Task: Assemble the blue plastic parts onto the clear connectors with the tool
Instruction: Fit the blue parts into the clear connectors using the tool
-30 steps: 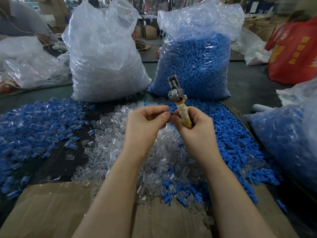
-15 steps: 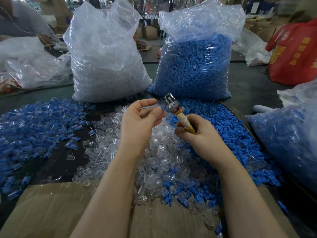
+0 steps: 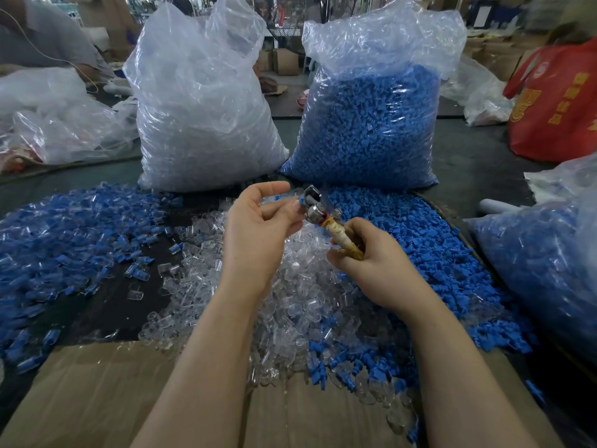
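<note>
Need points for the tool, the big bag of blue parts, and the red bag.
tool [image 3: 336, 229]: head view, on the tape-wrapped handle above the right hand.
big bag of blue parts [image 3: 368, 130]: head view, on its blue-filled middle.
red bag [image 3: 559, 105]: head view, on its printed front face.

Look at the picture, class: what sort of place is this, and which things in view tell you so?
Probably a small factory or workshop assembly bench. Two big sacks, one of clear connectors and one of blue parts, stand behind loose heaps of both, and the right hand holds a hand tool.
</note>
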Demonstrator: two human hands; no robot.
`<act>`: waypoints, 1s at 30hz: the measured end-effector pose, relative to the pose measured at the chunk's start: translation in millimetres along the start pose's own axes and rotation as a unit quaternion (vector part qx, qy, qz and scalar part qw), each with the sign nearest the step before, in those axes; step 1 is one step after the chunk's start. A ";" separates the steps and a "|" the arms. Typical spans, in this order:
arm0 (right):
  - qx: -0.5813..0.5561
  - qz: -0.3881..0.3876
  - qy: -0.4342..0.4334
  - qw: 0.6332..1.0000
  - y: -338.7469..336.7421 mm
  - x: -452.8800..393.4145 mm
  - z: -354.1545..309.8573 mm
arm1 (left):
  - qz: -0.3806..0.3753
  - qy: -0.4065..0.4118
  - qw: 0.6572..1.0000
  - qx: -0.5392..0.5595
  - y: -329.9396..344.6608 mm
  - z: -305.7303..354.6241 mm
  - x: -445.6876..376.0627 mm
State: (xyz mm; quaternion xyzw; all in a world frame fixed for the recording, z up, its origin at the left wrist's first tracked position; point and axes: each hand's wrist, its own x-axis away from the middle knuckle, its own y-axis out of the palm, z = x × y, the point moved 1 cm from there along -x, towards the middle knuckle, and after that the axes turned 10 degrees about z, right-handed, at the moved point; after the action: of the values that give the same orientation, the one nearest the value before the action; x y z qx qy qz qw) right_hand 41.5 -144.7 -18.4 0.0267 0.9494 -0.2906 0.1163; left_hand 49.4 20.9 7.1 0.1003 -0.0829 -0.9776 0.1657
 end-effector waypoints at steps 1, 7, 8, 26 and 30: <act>0.000 -0.001 -0.001 1.000 0.3 0.0 -0.3 | 0.001 0.000 1.000 -0.001 0.1 0.1 0.0; 0.046 0.012 -0.024 0.999 0.7 1.7 -2.2 | -0.006 -0.002 1.000 -0.004 0.2 0.8 0.7; 0.050 0.016 -0.025 0.998 0.3 1.6 -2.9 | -0.007 -0.004 1.000 -0.003 0.4 0.9 0.9; 0.073 0.028 -0.011 0.997 1.6 0.1 -1.3 | 0.011 -0.048 0.999 -0.007 -4.2 -0.7 0.3; 0.125 0.086 0.021 0.988 -4.0 -4.1 8.5 | 0.105 -0.170 0.975 0.095 -25.2 -4.2 -13.7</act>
State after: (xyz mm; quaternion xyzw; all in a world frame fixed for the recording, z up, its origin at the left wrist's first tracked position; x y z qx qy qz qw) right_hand 46.8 -152.7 -22.1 0.1290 0.9021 -0.3949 0.1173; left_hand 55.3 48.5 0.4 -0.0616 -0.2127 -0.9449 0.2410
